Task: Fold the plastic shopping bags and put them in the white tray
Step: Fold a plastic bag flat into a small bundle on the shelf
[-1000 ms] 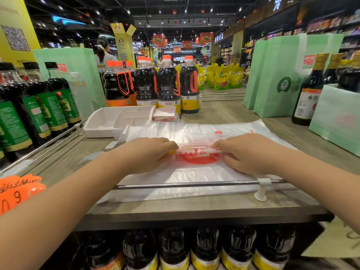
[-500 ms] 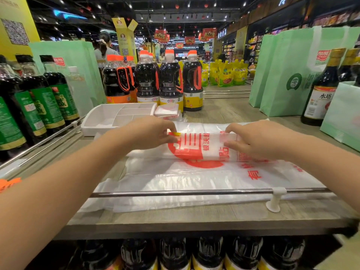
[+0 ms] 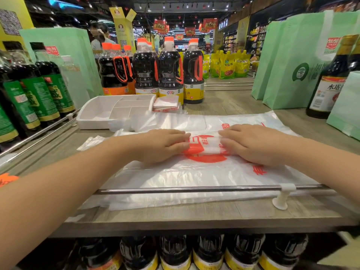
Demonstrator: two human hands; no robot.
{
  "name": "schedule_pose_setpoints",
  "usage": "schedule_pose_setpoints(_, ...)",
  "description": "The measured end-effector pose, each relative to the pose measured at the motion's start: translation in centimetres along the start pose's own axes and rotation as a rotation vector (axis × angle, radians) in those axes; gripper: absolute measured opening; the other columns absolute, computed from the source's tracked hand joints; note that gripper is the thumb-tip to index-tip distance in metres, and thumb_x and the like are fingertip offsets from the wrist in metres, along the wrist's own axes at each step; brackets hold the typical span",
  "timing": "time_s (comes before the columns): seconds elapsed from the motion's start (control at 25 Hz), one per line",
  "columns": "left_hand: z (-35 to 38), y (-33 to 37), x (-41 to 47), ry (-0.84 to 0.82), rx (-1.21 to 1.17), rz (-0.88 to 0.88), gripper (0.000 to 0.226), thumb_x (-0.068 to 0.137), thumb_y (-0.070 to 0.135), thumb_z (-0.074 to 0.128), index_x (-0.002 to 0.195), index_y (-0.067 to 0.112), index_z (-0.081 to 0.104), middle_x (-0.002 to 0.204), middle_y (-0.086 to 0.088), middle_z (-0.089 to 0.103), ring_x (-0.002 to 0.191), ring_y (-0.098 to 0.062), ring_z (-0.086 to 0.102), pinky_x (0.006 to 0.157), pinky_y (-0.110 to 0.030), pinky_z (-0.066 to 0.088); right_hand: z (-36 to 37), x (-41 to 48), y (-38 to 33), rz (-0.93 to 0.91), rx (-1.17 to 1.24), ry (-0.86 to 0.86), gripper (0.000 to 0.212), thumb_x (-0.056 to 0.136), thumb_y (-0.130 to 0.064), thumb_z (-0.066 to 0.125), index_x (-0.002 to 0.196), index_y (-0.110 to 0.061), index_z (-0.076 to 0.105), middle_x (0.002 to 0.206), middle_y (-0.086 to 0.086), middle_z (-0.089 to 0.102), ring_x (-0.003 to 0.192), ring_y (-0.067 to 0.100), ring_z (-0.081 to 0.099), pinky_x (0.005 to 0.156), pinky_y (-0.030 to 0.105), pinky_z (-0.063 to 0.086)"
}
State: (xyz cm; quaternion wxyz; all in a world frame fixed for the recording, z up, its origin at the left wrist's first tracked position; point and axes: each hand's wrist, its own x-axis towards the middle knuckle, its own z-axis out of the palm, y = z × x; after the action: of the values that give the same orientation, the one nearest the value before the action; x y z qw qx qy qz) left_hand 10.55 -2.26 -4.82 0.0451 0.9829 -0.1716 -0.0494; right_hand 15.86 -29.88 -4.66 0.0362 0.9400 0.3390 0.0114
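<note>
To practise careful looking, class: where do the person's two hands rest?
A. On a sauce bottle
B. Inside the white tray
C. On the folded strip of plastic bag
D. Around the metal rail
C: the left hand and right hand both press down on the folded strip of plastic bag.

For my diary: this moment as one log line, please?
step: folding plastic bag; left hand: presses fold; right hand: presses fold; white tray: beyond hands

Wooden shelf point(image 3: 194, 217) carries plastic bags point(image 3: 194, 178), white tray point(image 3: 101, 114), sauce bottles point(image 3: 169, 75), green bags point(image 3: 282, 65).
</note>
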Motion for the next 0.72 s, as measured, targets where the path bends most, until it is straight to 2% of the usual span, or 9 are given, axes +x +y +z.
schedule_pose_setpoints(0.08, 0.5, 0.4, -0.1, -0.092, 0.031, -0.019, 0.063, 0.101, 0.059, 0.015, 0.159, 0.036, 0.007, 0.166, 0.015, 0.003, 0.152, -0.005, 0.003, 0.123, -0.034, 0.0, 0.1, -0.3, -0.4, -0.035, 0.092, -0.098, 0.06, 0.101, -0.059, 0.018, 0.157, -0.038, 0.021, 0.164, -0.015, 0.017, 0.15, 0.007, 0.016, 0.123, 0.028, 0.01)
schedule_pose_setpoints(0.16, 0.8, 0.4, -0.3, -0.134, 0.034, -0.044, 0.062, 0.101, 0.059, 0.01, 0.158, 0.037, -0.001, 0.166, 0.015, -0.004, 0.152, -0.004, -0.004, 0.124, -0.037, -0.005, 0.1, -0.7, -0.3, -0.018, 0.16, -0.162, 0.061, 0.102, -0.059, 0.02, 0.158, -0.037, 0.016, 0.164, -0.018, 0.01, 0.151, 0.004, 0.008, 0.12, 0.022, 0.002)
schedule_pose_setpoints(0.2, 0.7, 0.5, -0.4, -0.125, 0.04, -0.058, 0.062, 0.101, 0.059, 0.011, 0.158, 0.037, 0.002, 0.166, 0.015, -0.001, 0.152, -0.006, -0.001, 0.124, -0.039, -0.002, 0.0, -0.8, -0.1, -0.009, 0.167, -0.148, 0.061, 0.102, -0.058, 0.023, 0.158, -0.035, 0.019, 0.164, -0.016, 0.015, 0.151, 0.006, 0.013, 0.12, 0.023, 0.005)
schedule_pose_setpoints(0.28, 0.1, 0.3, -0.6, -0.04, 0.05, -0.089, 0.058, 0.102, 0.057, 0.023, 0.156, 0.034, 0.024, 0.162, 0.01, 0.022, 0.148, -0.015, 0.021, 0.121, -0.041, 0.016, -0.3, -0.8, 0.3, -0.009, 0.156, -0.04, 0.059, 0.099, -0.059, 0.035, 0.151, -0.031, 0.038, 0.154, -0.011, 0.036, 0.142, 0.012, 0.034, 0.118, 0.027, 0.022)
schedule_pose_setpoints(0.32, -0.5, 0.3, -0.8, 0.019, 0.028, -0.105, 0.055, 0.101, 0.057, 0.033, 0.15, 0.034, 0.037, 0.155, 0.009, 0.035, 0.14, -0.017, 0.035, 0.117, -0.04, 0.027, -0.5, -0.7, 0.5, -0.009, 0.165, 0.016, 0.057, 0.095, -0.061, 0.042, 0.144, -0.031, 0.048, 0.144, -0.009, 0.047, 0.133, 0.013, 0.044, 0.113, 0.029, 0.032)
schedule_pose_setpoints(0.4, -1.7, 0.0, -1.3, 0.084, -0.073, -0.143, 0.053, 0.094, 0.058, 0.053, 0.14, 0.032, 0.052, 0.134, 0.011, 0.049, 0.124, -0.016, 0.05, 0.107, -0.034, 0.039, -1.0, -0.4, 0.8, 0.011, 0.207, 0.047, 0.058, 0.086, -0.068, 0.052, 0.132, -0.033, 0.057, 0.126, -0.011, 0.053, 0.118, 0.012, 0.052, 0.105, 0.031, 0.04)
schedule_pose_setpoints(0.56, -3.4, -0.4, -1.4, -0.024, -0.134, -0.247, 0.058, 0.082, 0.057, 0.071, 0.131, 0.031, 0.056, 0.118, 0.015, 0.053, 0.115, -0.014, 0.054, 0.101, -0.031, 0.042, -2.8, 1.3, 1.1, 0.067, 0.222, -0.134, 0.061, 0.072, -0.072, 0.068, 0.123, -0.04, 0.059, 0.112, -0.016, 0.057, 0.105, 0.007, 0.056, 0.097, 0.03, 0.046)
schedule_pose_setpoints(0.64, -3.4, -0.4, -1.1, -0.015, -0.123, -0.247, 0.04, 0.079, 0.058, 0.074, 0.109, 0.033, 0.063, 0.105, 0.017, 0.06, 0.1, -0.013, 0.059, 0.085, -0.029, 0.046, -3.6, 2.6, 1.2, 0.077, 0.235, -0.205, 0.061, 0.066, -0.071, 0.075, 0.116, -0.041, 0.059, 0.109, -0.018, 0.057, 0.102, 0.004, 0.057, 0.094, 0.029, 0.047)
schedule_pose_setpoints(0.72, -3.3, -0.4, -1.1, 0.047, -0.117, -0.222, 0.03, 0.078, 0.056, 0.077, 0.087, 0.032, 0.061, 0.086, 0.015, 0.058, 0.079, -0.009, 0.054, 0.066, -0.026, 0.039, -4.1, 3.5, 1.1, 0.071, 0.247, -0.227, 0.056, 0.063, -0.067, 0.081, 0.106, -0.039, 0.06, 0.106, -0.018, 0.062, 0.1, 0.007, 0.06, 0.092, 0.03, 0.049)
